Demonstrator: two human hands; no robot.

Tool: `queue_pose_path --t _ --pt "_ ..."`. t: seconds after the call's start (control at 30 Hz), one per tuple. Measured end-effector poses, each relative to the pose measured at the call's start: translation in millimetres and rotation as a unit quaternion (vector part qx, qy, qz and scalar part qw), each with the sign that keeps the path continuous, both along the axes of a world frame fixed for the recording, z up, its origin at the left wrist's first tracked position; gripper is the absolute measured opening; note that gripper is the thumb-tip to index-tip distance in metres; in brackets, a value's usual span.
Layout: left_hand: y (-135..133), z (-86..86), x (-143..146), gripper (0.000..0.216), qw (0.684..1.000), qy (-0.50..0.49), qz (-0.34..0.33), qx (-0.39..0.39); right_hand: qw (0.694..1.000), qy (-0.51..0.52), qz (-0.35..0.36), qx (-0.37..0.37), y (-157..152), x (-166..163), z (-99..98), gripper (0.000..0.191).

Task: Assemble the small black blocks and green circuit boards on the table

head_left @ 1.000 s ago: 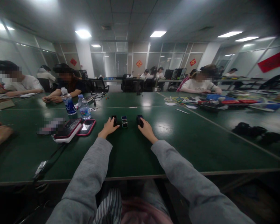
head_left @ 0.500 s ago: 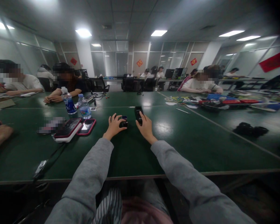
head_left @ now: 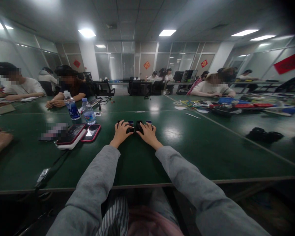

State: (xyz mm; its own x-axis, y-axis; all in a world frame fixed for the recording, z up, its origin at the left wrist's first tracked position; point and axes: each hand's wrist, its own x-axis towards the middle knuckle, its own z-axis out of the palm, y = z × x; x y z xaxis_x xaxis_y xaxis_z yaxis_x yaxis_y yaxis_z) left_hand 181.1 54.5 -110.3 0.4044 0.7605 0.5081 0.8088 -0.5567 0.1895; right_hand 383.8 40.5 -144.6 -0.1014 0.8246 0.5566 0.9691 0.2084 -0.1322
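Note:
Side by side on the green table [head_left: 137,157], my two hands each grip a small black device, too small to identify. The fingers of my left hand [head_left: 121,132] curl over the left black device [head_left: 130,130], whose bluish patch shows past the fingertips. My right hand [head_left: 149,133] is closed over the right black device [head_left: 139,126], covering much of it; a bluish patch shows beyond the fingers. Only a narrow gap separates the devices, and both seem to rest on the tabletop.
To the left lie a pink-edged phone [head_left: 91,133], another phone on a white box [head_left: 73,135], and two bottles, one clear [head_left: 88,113], one blue-labelled [head_left: 72,106]. A black object [head_left: 264,135] lies right. Tangled cables and tools [head_left: 226,105] sit farther back. Several people sit around.
My right hand has lowered its black device from a tilted, raised pose and moved left, bringing it beside the other one. My left hand has barely moved.

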Motion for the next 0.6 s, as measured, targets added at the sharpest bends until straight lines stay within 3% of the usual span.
queue_pose_path --t 0.37,0.6 --pt "8.4 -9.6 -0.4 0.032 1.0 -0.01 0.021 0.006 0.999 0.018 -0.001 0.038 -9.0 2.3 8.7 0.041" --pt "10.3 -10.2 0.4 0.033 1.0 -0.009 0.02 -0.011 1.0 -0.013 0.02 0.009 -3.4 4.3 3.4 0.045"
